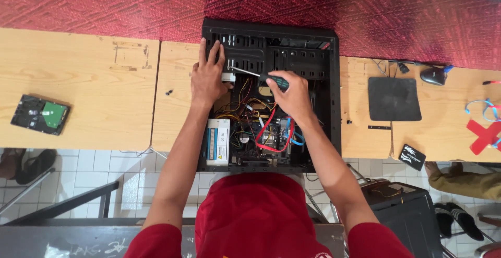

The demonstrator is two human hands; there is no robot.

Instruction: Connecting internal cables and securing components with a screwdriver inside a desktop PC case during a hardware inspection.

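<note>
Inside, both hands work in an open computer case (271, 33).
Right hand (292, 97) fingers grip a screwdriver (261, 76); left hand (207, 78) fingers lie spread on the drive bay (237, 46).

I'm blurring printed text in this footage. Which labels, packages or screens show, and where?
Label on the power supply, lower left inside the open computer case: white rectangle, blue band.
Label on the hard drive, far left on the table: pale patch beside a green board.
No screens.
</note>
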